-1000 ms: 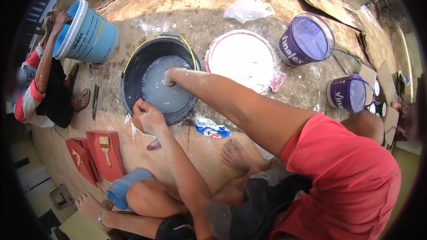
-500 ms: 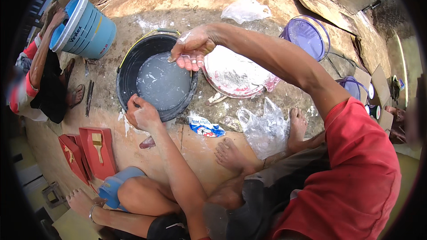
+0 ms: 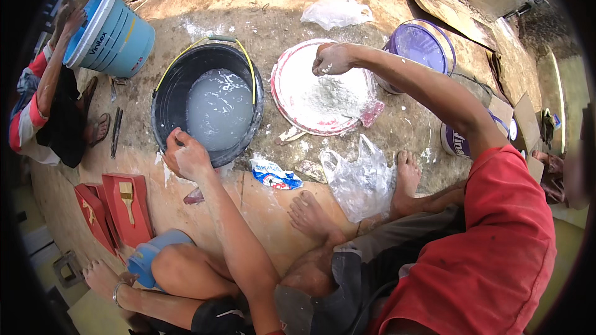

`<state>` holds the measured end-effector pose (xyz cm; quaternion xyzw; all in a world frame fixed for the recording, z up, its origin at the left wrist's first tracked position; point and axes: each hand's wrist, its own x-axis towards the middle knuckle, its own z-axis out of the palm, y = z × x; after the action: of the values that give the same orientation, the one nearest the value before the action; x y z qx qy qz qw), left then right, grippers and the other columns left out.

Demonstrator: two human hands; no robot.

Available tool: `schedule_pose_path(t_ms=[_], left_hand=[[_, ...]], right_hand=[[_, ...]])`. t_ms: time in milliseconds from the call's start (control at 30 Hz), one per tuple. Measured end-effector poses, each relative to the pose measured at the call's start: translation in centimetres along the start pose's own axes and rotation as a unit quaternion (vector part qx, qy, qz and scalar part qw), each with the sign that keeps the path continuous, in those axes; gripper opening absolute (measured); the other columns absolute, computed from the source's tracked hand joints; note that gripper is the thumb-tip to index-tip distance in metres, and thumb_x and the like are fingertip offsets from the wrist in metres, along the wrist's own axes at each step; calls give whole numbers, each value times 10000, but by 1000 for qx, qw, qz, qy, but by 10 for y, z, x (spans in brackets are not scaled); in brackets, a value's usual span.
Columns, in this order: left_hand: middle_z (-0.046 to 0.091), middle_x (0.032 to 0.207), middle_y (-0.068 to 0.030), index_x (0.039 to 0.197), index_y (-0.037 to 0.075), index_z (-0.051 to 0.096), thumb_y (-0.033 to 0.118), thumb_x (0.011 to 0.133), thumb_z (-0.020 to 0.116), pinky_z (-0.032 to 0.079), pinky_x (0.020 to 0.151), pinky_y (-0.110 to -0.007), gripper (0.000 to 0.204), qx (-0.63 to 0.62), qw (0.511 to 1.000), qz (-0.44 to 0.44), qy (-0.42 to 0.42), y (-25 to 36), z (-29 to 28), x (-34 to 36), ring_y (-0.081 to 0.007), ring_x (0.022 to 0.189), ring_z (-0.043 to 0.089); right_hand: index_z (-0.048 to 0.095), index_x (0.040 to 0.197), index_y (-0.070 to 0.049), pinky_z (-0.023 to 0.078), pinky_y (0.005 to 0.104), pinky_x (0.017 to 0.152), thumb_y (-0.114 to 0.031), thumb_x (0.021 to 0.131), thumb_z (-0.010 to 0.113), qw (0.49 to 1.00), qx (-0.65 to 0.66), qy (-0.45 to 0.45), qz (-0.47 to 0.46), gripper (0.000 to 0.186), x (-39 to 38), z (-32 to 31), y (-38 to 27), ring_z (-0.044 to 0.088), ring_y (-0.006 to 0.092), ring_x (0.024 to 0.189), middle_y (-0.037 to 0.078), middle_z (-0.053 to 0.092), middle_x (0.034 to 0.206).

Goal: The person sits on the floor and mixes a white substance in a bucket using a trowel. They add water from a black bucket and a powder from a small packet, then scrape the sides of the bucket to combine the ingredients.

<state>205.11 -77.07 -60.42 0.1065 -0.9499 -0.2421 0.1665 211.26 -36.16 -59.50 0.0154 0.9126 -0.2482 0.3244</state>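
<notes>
My left hand (image 3: pixel 188 156) is at the near rim of a black bucket (image 3: pixel 162 125), its fingers curled; whatever they may hold is hidden. Cloudy grey-white liquid (image 3: pixel 217 115) with white streaks lies inside the bucket. The bucket's yellow handle (image 3: pixel 253 71) leans over its far side. My right hand (image 3: pixel 332 60) hangs above a round white lid or shallow tub with a red rim (image 3: pixel 277 96), fingers bent downward and closed, contents out of sight. White powder (image 3: pixel 332 96) is heaped there. A blue-and-white packet (image 3: pixel 275 174) lies just below the bucket.
A person at the left grips a tilted light-blue bucket (image 3: pixel 121 40). Purple pails (image 3: pixel 417 49) stand at the right. A clear plastic bag (image 3: pixel 361 180) lies near bare feet. Red trays (image 3: pixel 130 211) with brushes and a small blue tub (image 3: pixel 144 259) are at the lower left.
My right hand has swung right, from above the black bucket to above the white powder. My left hand stays by the bucket's rim. The whole view has shifted slightly.
</notes>
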Motion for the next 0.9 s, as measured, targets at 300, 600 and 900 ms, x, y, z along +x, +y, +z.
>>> schedule_pose_path(t_ms=[300, 600, 900], left_hand=[[733, 986, -155, 1063, 139, 774, 308, 982, 574, 488, 950, -494, 274, 17, 1000, -20, 4, -22, -2, 2, -370, 1049, 629], [733, 946, -161, 1040, 122, 770, 275, 967, 571, 441, 1083, -467, 261, -19, 1000, -17, 11, -8, 1, 3, -355, 1005, 647], [755, 940, -144, 1016, 95, 759, 250, 978, 562, 356, 1209, -453, 253, -119, 979, -136, -95, 15, -26, 25, -356, 952, 670]], right_hand=[[736, 929, 63, 640, 313, 624, -219, 949, 652, 926, 361, 10, -114, 295, 61, -15, -208, 765, 200, 712, 144, 757, 854], [702, 983, -14, 627, 452, 695, -179, 947, 483, 975, 179, -121, 45, 276, 237, 99, -223, 754, 267, 780, 157, 737, 893], [664, 998, 22, 660, 351, 623, -211, 1030, 554, 820, 488, -297, 15, 260, 174, 31, -214, 770, 259, 764, 179, 752, 942]])
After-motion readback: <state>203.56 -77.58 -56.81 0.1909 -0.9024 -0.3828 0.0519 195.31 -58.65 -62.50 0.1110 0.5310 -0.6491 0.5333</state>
